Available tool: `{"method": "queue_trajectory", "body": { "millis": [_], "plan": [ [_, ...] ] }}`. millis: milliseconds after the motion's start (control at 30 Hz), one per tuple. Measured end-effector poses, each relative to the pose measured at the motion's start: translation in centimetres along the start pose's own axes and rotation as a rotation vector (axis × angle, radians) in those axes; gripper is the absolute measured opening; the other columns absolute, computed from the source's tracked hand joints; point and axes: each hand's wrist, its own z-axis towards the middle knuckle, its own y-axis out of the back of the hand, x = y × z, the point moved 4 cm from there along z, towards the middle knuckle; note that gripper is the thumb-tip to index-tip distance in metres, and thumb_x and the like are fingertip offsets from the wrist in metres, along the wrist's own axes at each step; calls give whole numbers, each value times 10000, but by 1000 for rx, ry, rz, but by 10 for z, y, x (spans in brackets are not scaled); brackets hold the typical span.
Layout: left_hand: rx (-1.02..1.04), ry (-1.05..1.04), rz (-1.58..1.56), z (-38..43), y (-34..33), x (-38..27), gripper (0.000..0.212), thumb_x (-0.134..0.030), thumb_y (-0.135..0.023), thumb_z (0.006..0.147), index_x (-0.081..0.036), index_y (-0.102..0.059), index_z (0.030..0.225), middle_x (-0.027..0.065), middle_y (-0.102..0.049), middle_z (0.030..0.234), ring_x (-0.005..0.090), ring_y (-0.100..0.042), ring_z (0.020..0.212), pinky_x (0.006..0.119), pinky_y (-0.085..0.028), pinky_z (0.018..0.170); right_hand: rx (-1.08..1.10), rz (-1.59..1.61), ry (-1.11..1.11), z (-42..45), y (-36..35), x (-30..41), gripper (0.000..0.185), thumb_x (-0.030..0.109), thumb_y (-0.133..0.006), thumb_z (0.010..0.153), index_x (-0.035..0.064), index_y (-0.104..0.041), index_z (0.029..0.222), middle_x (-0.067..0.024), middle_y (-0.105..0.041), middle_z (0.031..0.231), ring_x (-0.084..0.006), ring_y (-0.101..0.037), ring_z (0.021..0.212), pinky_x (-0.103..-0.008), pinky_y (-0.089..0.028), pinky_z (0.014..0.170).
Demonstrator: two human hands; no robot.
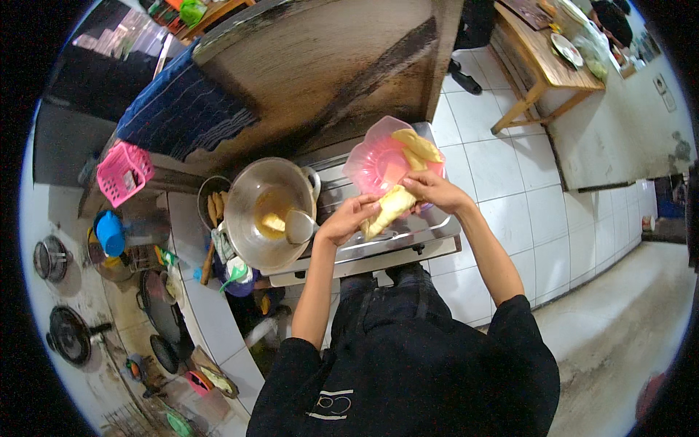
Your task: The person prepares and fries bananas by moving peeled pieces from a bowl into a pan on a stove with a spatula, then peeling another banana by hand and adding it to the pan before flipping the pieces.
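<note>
Between my left hand (349, 218) and my right hand (437, 192) I hold a pale yellow elongated piece of food (391, 210), perhaps dough or battered banana. It is over the near edge of a pink, flower-shaped plastic bowl (366, 161), where more yellow pieces (418, 146) lie at the far right side. Left of my hands, a large metal wok (243, 202) on the stove (330, 185) holds brownish oil with one yellow piece (273, 222) in it. A metal ladle or turner (300, 227) rests in the wok, its handle hidden.
A smaller pan (203, 199) with browned pieces stands left of the wok. Near it, a purple bowl (250, 287) holds white powder and a green spoon (234, 277). Behind the stove rises a scorched wooden board (327, 71). A wooden table (573, 76) stands at the upper right, with a person (611, 22) beyond.
</note>
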Motion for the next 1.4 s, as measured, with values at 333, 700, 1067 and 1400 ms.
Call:
{"method": "queue_trajectory", "body": {
  "millis": [333,700,1067,1400],
  "plan": [
    [-272,-185,414,-122,41,30,439,-235,-730,817,-11,-545,1147,26,-614,957,97,-573,856,255,-479,750,165,-333,16,48,-135,-2,263,259,-504,964,10,-534,884,-32,-550,641,-79,-523,486,-232,-434,425],
    [-396,-284,333,-231,101,53,482,-275,-746,798,-14,-531,1142,43,-615,971,107,-569,893,256,-460,795,480,-444,-77,101,-263,-3,264,258,-519,962,-3,-548,929,-35,-569,669,-98,-555,516,-248,-448,432],
    [-477,-191,221,-263,197,29,325,-294,-543,953,-21,-572,1128,30,-618,935,78,-554,841,231,-462,726,228,-270,-79,156,-285,-15,265,258,-520,955,2,-563,899,-18,-528,641,-98,-518,530,-262,-434,446],
    [-358,-191,234,-266,220,8,324,-218,-562,936,-18,-551,1190,19,-618,991,79,-570,877,241,-473,757,126,-297,-86,153,-300,3,219,226,-522,948,13,-558,909,-11,-518,681,-84,-466,599,-260,-404,514]
  ]
}}
